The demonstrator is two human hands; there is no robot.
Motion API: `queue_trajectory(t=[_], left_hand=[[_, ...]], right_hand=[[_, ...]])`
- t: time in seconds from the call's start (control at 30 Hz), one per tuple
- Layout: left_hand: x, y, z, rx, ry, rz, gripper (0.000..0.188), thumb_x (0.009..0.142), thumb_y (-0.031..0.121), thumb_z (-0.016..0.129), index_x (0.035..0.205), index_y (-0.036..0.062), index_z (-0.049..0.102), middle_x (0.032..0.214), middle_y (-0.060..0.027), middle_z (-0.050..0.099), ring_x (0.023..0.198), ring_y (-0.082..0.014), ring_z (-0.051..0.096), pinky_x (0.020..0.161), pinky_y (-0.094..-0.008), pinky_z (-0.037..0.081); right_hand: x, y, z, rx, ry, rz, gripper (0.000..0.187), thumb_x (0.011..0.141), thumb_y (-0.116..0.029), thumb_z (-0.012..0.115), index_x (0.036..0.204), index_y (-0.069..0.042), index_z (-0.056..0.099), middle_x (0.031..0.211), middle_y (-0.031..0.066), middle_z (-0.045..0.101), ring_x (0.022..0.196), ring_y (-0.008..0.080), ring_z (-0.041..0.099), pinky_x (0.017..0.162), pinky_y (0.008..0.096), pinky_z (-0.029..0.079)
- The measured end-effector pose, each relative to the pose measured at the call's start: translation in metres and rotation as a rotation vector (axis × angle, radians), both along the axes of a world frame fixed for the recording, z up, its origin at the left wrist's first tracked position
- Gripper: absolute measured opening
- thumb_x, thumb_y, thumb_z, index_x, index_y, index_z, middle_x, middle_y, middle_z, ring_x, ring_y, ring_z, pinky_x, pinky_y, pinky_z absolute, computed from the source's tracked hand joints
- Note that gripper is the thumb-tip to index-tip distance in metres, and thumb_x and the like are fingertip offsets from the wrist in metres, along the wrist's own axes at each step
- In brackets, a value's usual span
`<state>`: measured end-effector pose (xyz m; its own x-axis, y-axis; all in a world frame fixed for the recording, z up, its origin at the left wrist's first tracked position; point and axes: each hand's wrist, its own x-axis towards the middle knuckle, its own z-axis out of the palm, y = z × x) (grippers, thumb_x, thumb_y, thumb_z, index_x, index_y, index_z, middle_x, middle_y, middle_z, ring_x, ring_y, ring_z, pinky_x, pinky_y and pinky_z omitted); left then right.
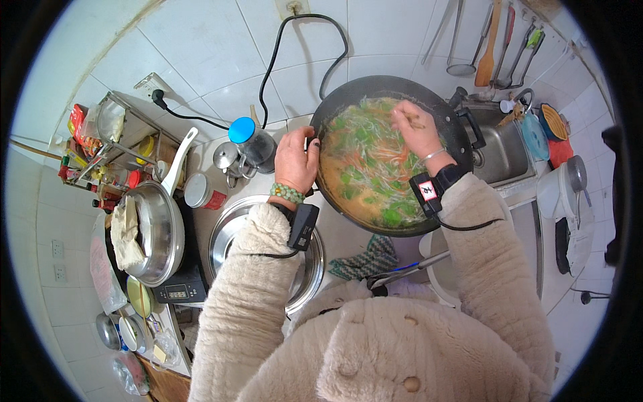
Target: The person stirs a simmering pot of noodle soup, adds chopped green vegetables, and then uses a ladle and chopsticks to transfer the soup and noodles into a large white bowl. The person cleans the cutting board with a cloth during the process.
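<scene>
A large dark wok (pixel 375 231) holds a steaming broth (pixel 348 191) with green leaves, pale thin strands and orange shreds. At the wok's left side, my left hand (pixel 296 159) is closed on the rim, with part of the grip hidden under my fingers. Over the broth's upper right hovers my right hand (pixel 416 130), its fingers drawn together; a small brownish bit shows by them, too indistinct to name. The wok's long side handle (pixel 474 128) sticks out at the right.
Left of the wok stand a blue-lidded jar (pixel 251 144), a white tub (pixel 204 191) and a steel basin (pixel 221 234). A pan (pixel 171 228) rests farther left beside a spice rack (pixel 127 144). The sink (pixel 506 151) lies right. A patterned cloth (pixel 365 260) is in front.
</scene>
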<state>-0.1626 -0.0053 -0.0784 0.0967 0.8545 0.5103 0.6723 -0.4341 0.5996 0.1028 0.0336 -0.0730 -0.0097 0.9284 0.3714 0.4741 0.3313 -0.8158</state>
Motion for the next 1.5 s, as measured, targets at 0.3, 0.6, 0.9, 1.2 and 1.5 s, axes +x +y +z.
queue_trajectory(t=[0.3,0.6,0.9,1.2,1.5], left_hand=[[-0.001,0.002,-0.005,-0.016,-0.003,0.013,0.022,0.085,0.014,0.057,0.103,0.0027,0.057,0.096,-0.0129,0.062,0.094,-0.0324,0.056,0.083,-0.0412,0.044],[-0.001,0.002,-0.005,-0.010,-0.003,0.006,0.023,0.085,0.015,0.056,0.105,0.0037,0.057,0.097,-0.0139,0.062,0.094,-0.0333,0.055,0.083,-0.0415,0.043],[-0.001,0.002,-0.008,-0.007,0.019,0.015,0.023,0.085,0.015,0.057,0.106,0.0035,0.057,0.100,-0.0151,0.061,0.098,-0.0341,0.054,0.087,-0.0413,0.043],[-0.001,0.004,-0.008,0.009,0.036,0.021,0.022,0.084,0.014,0.056,0.104,0.0029,0.057,0.098,-0.0155,0.062,0.097,-0.0345,0.055,0.086,-0.0418,0.043],[-0.003,0.004,-0.007,-0.012,0.050,0.020,0.022,0.088,0.016,0.054,0.106,0.0037,0.058,0.103,-0.0131,0.062,0.100,-0.0323,0.055,0.087,-0.0392,0.043]], right_hand=[[0.062,-0.033,0.037,-0.141,0.053,-0.024,0.023,0.091,-0.025,0.055,0.087,-0.003,0.059,0.072,0.0010,0.058,0.064,0.0072,0.055,0.062,0.0256,0.049],[0.059,-0.088,0.026,-0.343,-0.022,0.241,0.015,0.086,-0.014,0.059,0.089,0.000,0.063,0.076,0.0060,0.064,0.068,0.0111,0.059,0.061,0.0260,0.048],[0.097,-0.102,0.023,-0.470,0.196,-0.263,0.017,0.091,-0.018,0.055,0.092,-0.003,0.062,0.080,0.0055,0.064,0.065,0.0096,0.061,0.057,0.0210,0.050],[0.030,-0.118,0.015,-0.354,0.449,0.191,0.017,0.093,-0.014,0.053,0.097,0.000,0.061,0.083,0.0066,0.065,0.067,0.0105,0.063,0.060,0.0231,0.051],[0.027,-0.107,0.023,-0.230,0.111,0.011,0.010,0.089,-0.009,0.056,0.087,0.000,0.060,0.071,0.0020,0.059,0.060,0.0087,0.057,0.057,0.0235,0.046]])
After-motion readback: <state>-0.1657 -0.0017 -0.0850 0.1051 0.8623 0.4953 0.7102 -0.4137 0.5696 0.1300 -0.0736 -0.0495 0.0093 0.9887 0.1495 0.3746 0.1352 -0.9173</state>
